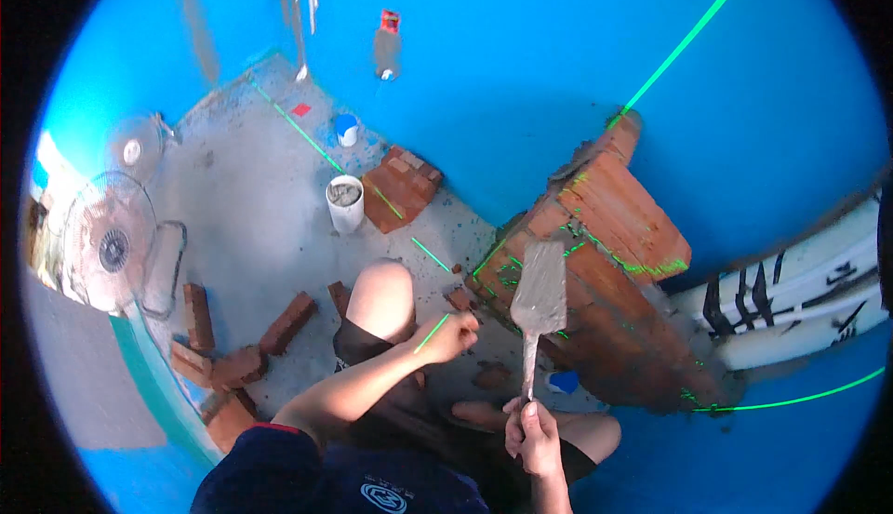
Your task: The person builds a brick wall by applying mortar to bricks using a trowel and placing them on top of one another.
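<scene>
Fingers of the right hand [532, 432] are curled tight round the handle of a mortar-caked trowel [539, 300], blade up, hanging just in front of the stepped brick wall [614, 235]. Left hand [450, 335] is closed in a loose fist near the wall's lower left end; can't tell if anything's in it.

Progress, judging by what's laid: several courses are up, stepped higher toward the far end, w/ mortar smeared on the near face (joints look rough, not cleaned). Low end seems unfinished. Loose bricks [279, 328] lie well left of the wall, a small stack [400, 188] sits beyond its left end, and a white bucket [345, 202] of mortar is just beside that stack.

Floor is bare grey concrete w/ crumbs near the wall's foot; green laser lines [693, 35] cross it and the blue walls. Two fans [112, 244] stand far left of the wall.
</scene>
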`<state>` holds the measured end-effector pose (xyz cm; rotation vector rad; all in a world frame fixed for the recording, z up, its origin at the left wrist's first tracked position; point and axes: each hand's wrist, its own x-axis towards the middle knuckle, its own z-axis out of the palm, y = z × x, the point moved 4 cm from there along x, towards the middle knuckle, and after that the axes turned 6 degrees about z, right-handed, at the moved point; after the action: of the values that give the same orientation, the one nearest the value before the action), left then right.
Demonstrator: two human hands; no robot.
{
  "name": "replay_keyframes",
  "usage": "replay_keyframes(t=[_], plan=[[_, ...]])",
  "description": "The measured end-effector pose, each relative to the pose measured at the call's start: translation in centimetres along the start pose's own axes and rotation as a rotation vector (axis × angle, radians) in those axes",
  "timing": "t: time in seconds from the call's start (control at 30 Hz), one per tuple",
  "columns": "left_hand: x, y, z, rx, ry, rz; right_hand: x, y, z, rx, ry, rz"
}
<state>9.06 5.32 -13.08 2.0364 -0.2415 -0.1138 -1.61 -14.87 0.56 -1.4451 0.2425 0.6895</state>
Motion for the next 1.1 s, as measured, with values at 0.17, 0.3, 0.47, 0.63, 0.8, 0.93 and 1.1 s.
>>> replay_keyframes(t=[0.17, 0.3, 0.47, 0.63, 0.8, 0.93, 1.1], plan=[[0.2, -1.1, 4.6, 0.268, -0.532, 0.029, 2.4, -5.9, 5.5, 0.131, -0.209, -0.004], [0.5, -4.1, 9.0, 0.081, -0.401, 0.132, 5.9, -8.4, 11.2, 0.233, -0.154, 0.148], [0.6, -1.3, 8.3, -0.218, -0.292, 0.195, 9.7, -8.9, 14.8, 0.410, 0.032, 0.096], [0.2, -0.8, 8.3, -0.443, -0.233, 0.230, 13.0, -9.3, 14.3, 0.507, 0.146, 0.058], [0.5, -0.6, 8.5, -0.460, -0.204, 0.307, 14.2, -10.2, 14.8, 0.554, 0.173, -0.002], [0.2, 2.0, 4.9, -0.179, -0.394, 0.224, 14.8, -11.3, 15.5, 0.552, 0.210, -0.078], [0.4, 1.2, 6.2, -0.135, -0.350, 0.268, 15.1, -12.9, 16.6, 0.580, 0.222, -0.148]])
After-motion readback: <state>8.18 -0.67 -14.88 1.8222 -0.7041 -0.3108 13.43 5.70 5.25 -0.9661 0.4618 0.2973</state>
